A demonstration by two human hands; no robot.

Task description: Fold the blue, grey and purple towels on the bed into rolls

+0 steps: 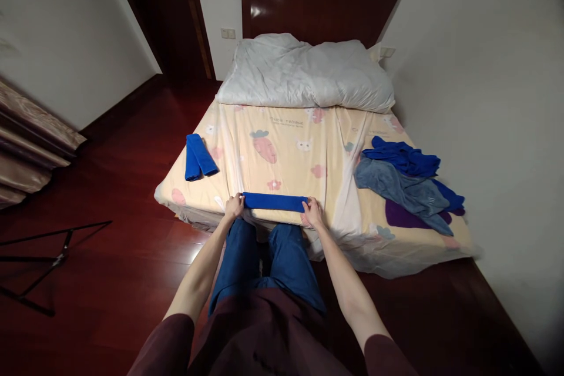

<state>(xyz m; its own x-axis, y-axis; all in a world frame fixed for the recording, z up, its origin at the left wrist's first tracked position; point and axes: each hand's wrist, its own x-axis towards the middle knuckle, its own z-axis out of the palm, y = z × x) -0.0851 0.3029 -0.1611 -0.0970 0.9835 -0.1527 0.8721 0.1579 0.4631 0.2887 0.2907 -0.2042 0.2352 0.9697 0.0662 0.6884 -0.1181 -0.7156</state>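
Note:
A blue towel (274,201), folded into a long narrow strip, lies at the near edge of the bed. My left hand (235,206) grips its left end, and my right hand (312,212) pinches the right end between thumb and fingers. Toward the left side of the bed rest two more folded blue towels (200,157), one partly across the other. On the right is a loose heap with a crumpled blue towel (403,157), a grey-blue towel (399,188) and a purple cloth (403,215) partly underneath.
The bed (291,153) has a cream sheet with printed carrots and flowers. A bunched white quilt (308,73) lies before the dark wooden headboard (317,10). Black metal stand legs (57,259) are on the red floor at left, near a curtain (30,141).

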